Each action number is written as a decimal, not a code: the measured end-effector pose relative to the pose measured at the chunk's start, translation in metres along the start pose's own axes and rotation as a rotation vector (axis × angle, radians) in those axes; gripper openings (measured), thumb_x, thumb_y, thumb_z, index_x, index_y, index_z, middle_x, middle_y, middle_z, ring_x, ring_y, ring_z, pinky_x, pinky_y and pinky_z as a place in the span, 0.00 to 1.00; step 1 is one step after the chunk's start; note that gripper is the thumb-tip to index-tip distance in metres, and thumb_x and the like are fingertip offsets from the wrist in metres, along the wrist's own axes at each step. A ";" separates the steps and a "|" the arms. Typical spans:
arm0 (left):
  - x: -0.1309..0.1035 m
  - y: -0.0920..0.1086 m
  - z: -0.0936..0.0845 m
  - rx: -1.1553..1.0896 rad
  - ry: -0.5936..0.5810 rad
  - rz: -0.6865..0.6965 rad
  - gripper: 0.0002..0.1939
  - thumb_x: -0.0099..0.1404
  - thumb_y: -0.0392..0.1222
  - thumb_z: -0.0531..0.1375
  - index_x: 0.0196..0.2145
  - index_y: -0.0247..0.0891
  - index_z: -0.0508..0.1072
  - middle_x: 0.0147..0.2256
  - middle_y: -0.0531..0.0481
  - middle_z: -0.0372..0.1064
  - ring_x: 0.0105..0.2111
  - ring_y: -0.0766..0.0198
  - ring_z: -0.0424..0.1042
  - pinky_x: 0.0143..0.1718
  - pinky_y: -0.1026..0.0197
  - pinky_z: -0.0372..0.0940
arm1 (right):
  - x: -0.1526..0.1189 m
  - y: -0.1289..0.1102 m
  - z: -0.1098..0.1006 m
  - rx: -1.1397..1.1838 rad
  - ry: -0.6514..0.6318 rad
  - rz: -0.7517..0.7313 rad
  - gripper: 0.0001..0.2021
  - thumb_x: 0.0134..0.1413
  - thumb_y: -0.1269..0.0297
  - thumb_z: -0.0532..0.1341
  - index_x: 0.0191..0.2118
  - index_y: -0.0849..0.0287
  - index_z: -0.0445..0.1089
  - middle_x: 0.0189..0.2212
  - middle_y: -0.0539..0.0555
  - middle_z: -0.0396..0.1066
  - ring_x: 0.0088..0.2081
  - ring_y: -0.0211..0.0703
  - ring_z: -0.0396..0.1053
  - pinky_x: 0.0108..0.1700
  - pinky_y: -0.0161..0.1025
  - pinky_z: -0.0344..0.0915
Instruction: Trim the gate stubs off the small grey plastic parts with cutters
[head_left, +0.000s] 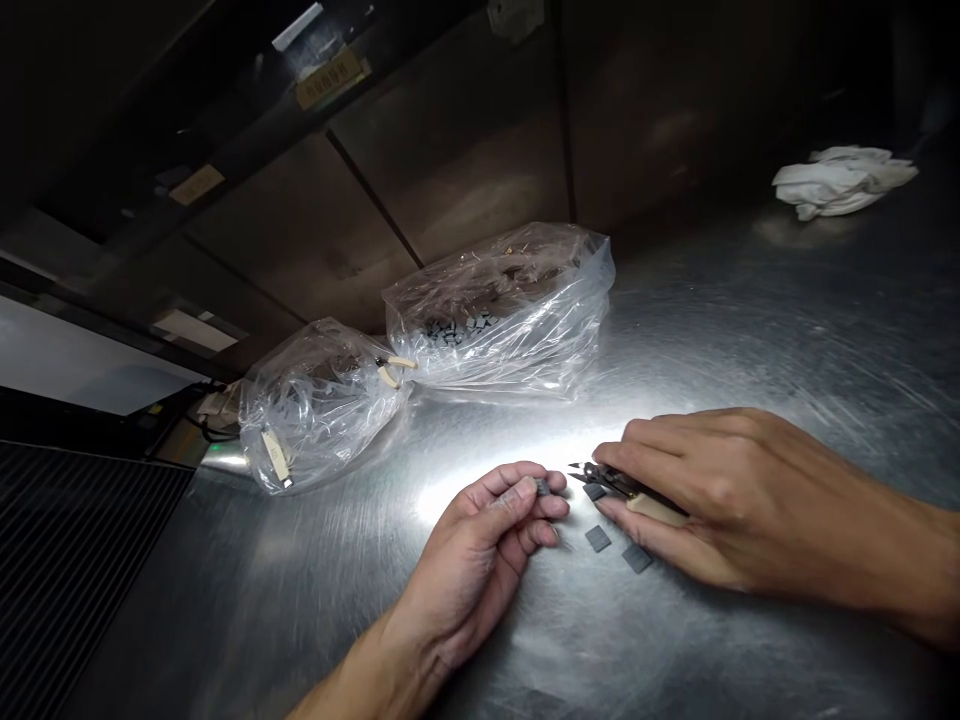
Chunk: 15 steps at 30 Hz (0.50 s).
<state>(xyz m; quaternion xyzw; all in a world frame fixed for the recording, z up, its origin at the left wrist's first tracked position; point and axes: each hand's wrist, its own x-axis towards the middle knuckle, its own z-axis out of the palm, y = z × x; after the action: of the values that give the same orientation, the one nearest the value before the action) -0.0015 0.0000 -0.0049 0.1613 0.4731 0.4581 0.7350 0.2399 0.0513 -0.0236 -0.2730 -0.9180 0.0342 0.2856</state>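
Observation:
My left hand [495, 530] pinches a small dark grey piece [542, 487] between thumb and fingers. To its right, my right hand [712, 490] is wrapped round pliers [619, 482] with cream handles and a dark head; their pointed jaws are apart and face the left hand without touching the held piece. One dark grey square [594, 491] is just under the pliers' head, near the right fingertips. Two more dark squares lie below on the metal table, one to the left [598, 539] and one to the right [637, 558].
Two clear plastic bags stand at the back, the right one [517, 340] with several grey pieces inside. Cream-handled pliers [397, 368] lie between them. A cream-coloured tool [275, 458] is at the left bag [322, 420]. A crumpled white cloth [844, 182] lies at the far right.

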 end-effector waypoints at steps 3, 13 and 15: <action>-0.003 0.000 0.002 -0.007 0.041 0.023 0.16 0.56 0.36 0.83 0.40 0.30 0.87 0.36 0.46 0.81 0.33 0.68 0.80 0.35 0.69 0.76 | -0.002 -0.001 0.000 -0.002 -0.004 0.013 0.10 0.76 0.64 0.60 0.41 0.60 0.75 0.29 0.49 0.68 0.27 0.41 0.65 0.32 0.43 0.57; -0.003 -0.001 0.004 -0.029 -0.031 -0.055 0.16 0.57 0.37 0.82 0.41 0.31 0.87 0.33 0.48 0.79 0.27 0.69 0.78 0.30 0.70 0.74 | -0.001 -0.002 0.001 0.050 -0.031 -0.010 0.09 0.75 0.64 0.60 0.40 0.59 0.74 0.29 0.48 0.66 0.27 0.41 0.64 0.33 0.44 0.56; -0.003 -0.001 0.004 -0.037 -0.019 -0.056 0.17 0.56 0.37 0.83 0.41 0.33 0.87 0.32 0.48 0.79 0.27 0.69 0.79 0.30 0.70 0.75 | -0.002 -0.002 0.001 0.054 -0.032 -0.011 0.10 0.75 0.64 0.60 0.39 0.59 0.74 0.29 0.48 0.66 0.27 0.41 0.63 0.33 0.43 0.56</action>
<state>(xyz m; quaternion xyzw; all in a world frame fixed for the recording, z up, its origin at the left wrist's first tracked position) 0.0018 -0.0026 -0.0017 0.1390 0.4617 0.4446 0.7549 0.2394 0.0488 -0.0249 -0.2597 -0.9226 0.0617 0.2784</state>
